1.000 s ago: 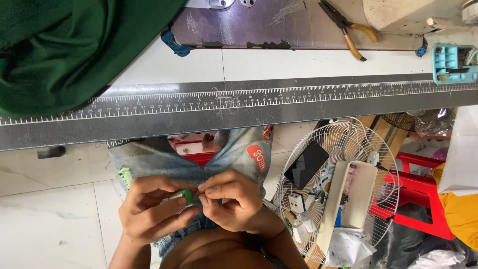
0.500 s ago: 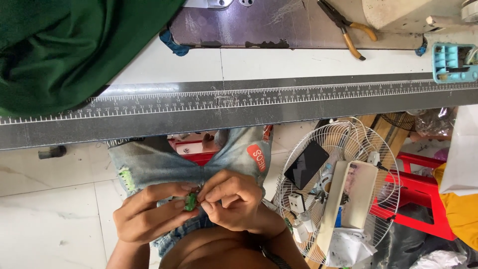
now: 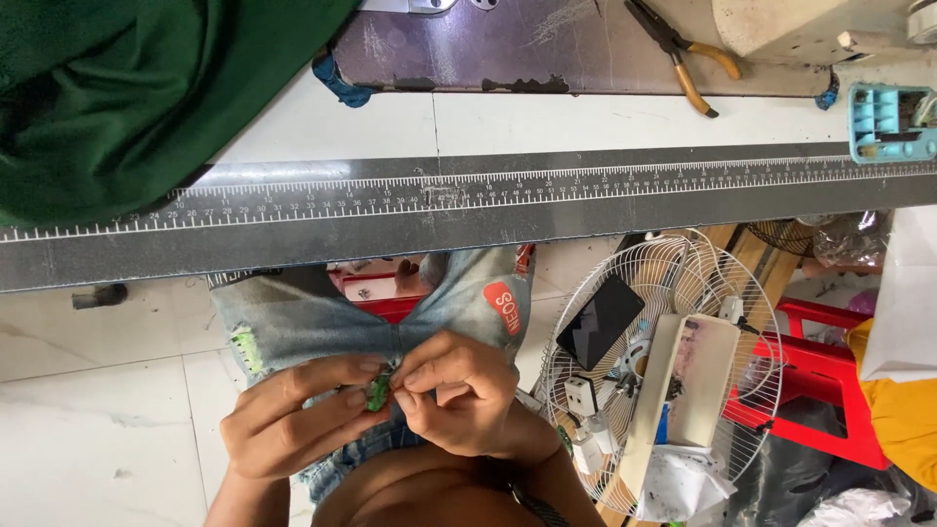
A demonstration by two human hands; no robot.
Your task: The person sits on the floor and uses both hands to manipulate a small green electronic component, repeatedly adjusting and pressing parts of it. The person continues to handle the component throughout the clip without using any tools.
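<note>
My left hand (image 3: 293,418) and my right hand (image 3: 457,392) meet in my lap, below the table edge. Both pinch a small green piece (image 3: 378,392) between their fingertips. They rest over my blue jeans (image 3: 293,327), which have torn patches and a red patch. Green fabric (image 3: 117,98) lies heaped on the white table (image 3: 547,122) at the upper left, well away from both hands.
A long metal ruler strip (image 3: 468,210) runs along the table's front edge. Yellow-handled pliers (image 3: 683,54) lie on the grey metal plate (image 3: 488,44). A light blue plastic holder (image 3: 888,122) sits at the right. A fan grille (image 3: 664,371) with boxes and a red stool (image 3: 830,381) stand to my right.
The two hands have kept working the green piece in my lap, fingers shifting slightly; the left hand sits a little lower. Nothing on the table moved.
</note>
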